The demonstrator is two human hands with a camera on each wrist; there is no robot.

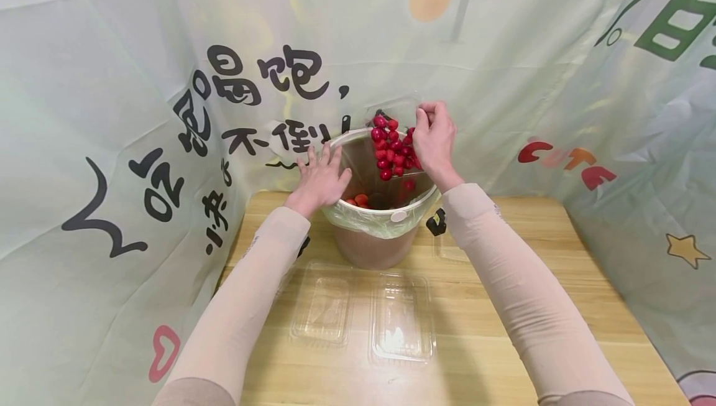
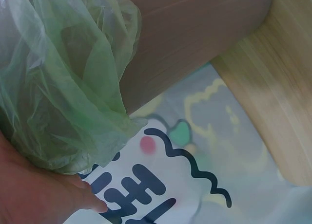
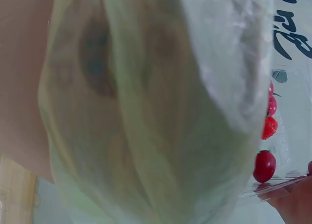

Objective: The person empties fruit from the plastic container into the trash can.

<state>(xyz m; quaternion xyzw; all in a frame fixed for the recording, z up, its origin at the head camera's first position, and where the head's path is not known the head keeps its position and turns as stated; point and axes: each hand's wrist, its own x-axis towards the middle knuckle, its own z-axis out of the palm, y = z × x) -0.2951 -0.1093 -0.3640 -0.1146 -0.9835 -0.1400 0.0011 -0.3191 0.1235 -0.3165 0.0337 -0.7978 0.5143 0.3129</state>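
Over the lined bin (image 1: 373, 207), my right hand (image 1: 433, 138) pinches a clear clamshell box (image 1: 398, 138) tipped so the cherry tomatoes (image 1: 391, 148) spill inside; my left hand (image 1: 320, 177) lies flat-fingered on the bin's rim. I'd tilt slowly, keeping the box mouth within that rim.

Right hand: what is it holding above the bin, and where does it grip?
The right hand pinches a clear plastic box of cherry tomatoes by its upper edge, tilted over the bin.

L hand (image 1: 320, 176) flat, open; R hand (image 1: 433, 138) pinching, raised.
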